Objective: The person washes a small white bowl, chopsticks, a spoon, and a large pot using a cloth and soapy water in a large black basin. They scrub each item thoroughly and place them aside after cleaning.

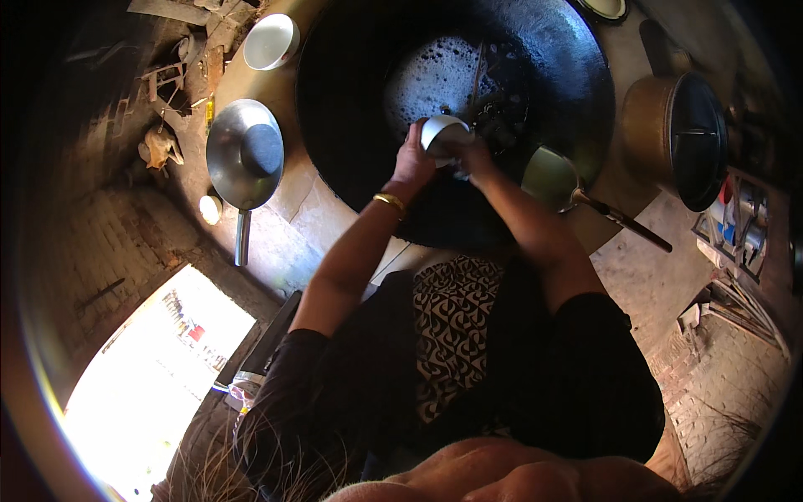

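A small white bowl (444, 130) is held over a large black wok (351, 144), tilted with its opening towards me. My left hand (415, 160) grips its left side, and a gold-coloured bracelet circles that wrist. At the bowl's right and lower side is my right hand (473, 158), blurred, its fingers partly hidden against the bowl. A small pale patch shows below those fingers, too unclear to name. Beyond the bowl, foamy water (433, 81) lies in the bottom of the wok, with thin sticks (479, 72) standing out of it. A wok spatula (552, 179) leans over the wok's right rim.
Left of the wok stand a white bowl (270, 42) and a metal pan (221, 150) with a tubular handle. A deep brown metal pot (646, 132) stands to the right. Farther right is a rack (740, 226) of utensils. Bright light fills an opening (157, 376) at lower left.
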Demonstrator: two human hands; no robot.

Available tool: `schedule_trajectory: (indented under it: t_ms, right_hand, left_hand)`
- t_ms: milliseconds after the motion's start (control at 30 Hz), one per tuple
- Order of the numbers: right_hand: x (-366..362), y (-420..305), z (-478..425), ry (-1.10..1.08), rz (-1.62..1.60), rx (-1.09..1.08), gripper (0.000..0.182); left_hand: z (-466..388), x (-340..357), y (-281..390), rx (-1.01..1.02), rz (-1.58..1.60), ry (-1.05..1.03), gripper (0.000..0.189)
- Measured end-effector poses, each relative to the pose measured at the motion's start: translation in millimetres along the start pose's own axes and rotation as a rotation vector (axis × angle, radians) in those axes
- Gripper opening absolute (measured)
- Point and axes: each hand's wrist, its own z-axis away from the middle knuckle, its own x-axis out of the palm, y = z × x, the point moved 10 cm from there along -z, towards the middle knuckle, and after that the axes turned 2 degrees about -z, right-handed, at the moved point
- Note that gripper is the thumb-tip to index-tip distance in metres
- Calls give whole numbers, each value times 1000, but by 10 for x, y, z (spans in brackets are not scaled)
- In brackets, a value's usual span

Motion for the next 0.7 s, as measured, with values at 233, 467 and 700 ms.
schedule_trajectory:
  t_ms: [233, 467, 700]
  right_hand:
    - [327, -1504, -36, 217, 1186, -579, 43]
    - [162, -1414, 159, 331, 1382, -584, 46]
    - [864, -973, 667, 26, 1132, -755, 60]
  left_hand:
    - [-522, -364, 506, 48, -786, -179, 81]
    - [-715, -372, 511, -44, -611, -107, 68]
    - [-798, 289, -784, 106, -285, -64, 42]
